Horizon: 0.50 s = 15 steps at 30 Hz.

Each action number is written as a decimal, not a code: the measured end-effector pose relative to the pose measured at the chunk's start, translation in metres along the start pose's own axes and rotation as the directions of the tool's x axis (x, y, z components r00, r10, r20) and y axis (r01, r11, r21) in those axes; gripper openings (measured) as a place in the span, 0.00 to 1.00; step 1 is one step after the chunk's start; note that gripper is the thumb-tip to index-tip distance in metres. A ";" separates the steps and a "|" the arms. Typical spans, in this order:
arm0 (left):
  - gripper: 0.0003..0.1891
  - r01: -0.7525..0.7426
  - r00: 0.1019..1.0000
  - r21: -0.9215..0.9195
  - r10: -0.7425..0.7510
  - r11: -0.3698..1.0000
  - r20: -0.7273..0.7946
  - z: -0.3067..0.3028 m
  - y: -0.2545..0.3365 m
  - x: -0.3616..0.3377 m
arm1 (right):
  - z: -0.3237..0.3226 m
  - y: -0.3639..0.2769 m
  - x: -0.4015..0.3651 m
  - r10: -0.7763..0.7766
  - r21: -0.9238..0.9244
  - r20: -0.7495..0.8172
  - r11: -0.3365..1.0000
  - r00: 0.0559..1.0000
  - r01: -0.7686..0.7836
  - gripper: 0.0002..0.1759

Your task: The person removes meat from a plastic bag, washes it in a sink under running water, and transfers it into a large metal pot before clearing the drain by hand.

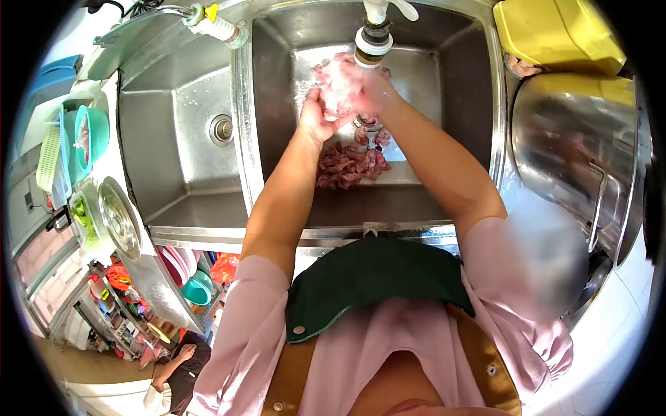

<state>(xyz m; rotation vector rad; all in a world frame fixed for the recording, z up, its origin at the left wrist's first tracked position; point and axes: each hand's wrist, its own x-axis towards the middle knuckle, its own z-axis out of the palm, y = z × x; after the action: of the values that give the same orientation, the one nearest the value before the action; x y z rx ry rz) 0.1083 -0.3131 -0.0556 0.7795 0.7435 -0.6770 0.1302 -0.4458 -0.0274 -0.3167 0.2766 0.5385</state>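
Note:
Under the tap (373, 47), a heap of pale pink raw meat pieces (340, 87) is gathered between my two hands in the right sink basin (465, 97). My left hand (316, 119) curls round the heap's left and lower side, thumb upward. Against its right side presses my right hand (379, 96), its fingers blurred and partly lost in the meat. More raw meat, darker red, lies in a second pile (350, 166) on the basin floor nearer to me. A drain shows partly between the two piles.
On the left is a second basin (187, 156) with a drain. A large metal pot (572, 149) and a yellow container (555, 35) stand to the right. Teal and green tubs (89, 135) and a glass lid (118, 216) sit far left. Another person's hand (186, 352) shows lower left.

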 end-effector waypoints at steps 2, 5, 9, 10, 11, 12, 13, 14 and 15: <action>0.21 0.057 0.969 -0.229 0.002 0.972 0.248 0.010 -0.002 -0.002 | 0.033 0.004 -0.015 -0.177 -0.675 -0.134 0.736 0.975 0.041 0.16; 0.17 -0.052 0.908 -0.194 0.127 0.980 0.399 0.026 0.006 0.000 | 0.007 -0.001 -0.009 -0.301 -0.912 0.411 -0.139 0.861 0.387 0.14; 0.09 -0.094 0.979 -0.275 0.140 0.957 0.150 0.037 0.006 -0.010 | -0.002 -0.006 -0.005 -0.396 -0.908 0.363 0.050 0.843 0.415 0.12; 0.09 -0.095 0.977 -0.271 0.141 0.958 0.157 0.037 0.007 -0.006 | 0.000 -0.007 -0.004 -0.341 -0.860 0.493 -0.050 0.800 0.508 0.12; 0.08 -0.099 0.955 -0.355 0.190 0.930 0.230 0.032 0.005 0.001 | 0.001 -0.005 -0.004 -0.344 -0.859 0.494 -0.053 0.798 0.509 0.12; 0.08 -0.094 0.926 -0.437 0.239 0.894 0.291 0.027 0.001 0.004 | 0.000 0.000 -0.008 -0.353 -0.878 0.443 0.017 0.824 0.479 0.11; 0.13 -0.131 0.901 -0.335 0.254 0.933 0.353 0.021 0.002 0.007 | 0.000 0.006 -0.012 -0.358 -0.890 0.391 0.088 0.848 0.447 0.10; 0.13 -0.134 0.899 -0.333 0.256 0.933 0.355 0.018 0.000 0.010 | 0.000 0.007 -0.012 -0.360 -0.895 0.344 0.154 0.867 0.419 0.10; 0.14 -0.092 0.940 -0.285 0.178 0.954 0.291 0.029 0.005 -0.006 | -0.004 0.002 -0.007 -0.464 -0.926 0.171 0.225 0.869 0.302 0.11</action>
<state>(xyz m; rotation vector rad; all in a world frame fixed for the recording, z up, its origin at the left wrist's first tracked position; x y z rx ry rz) 0.1180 -0.3325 -0.0351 0.4546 0.4711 -0.5437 0.1229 -0.4490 -0.0296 -1.5852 -0.0373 0.0905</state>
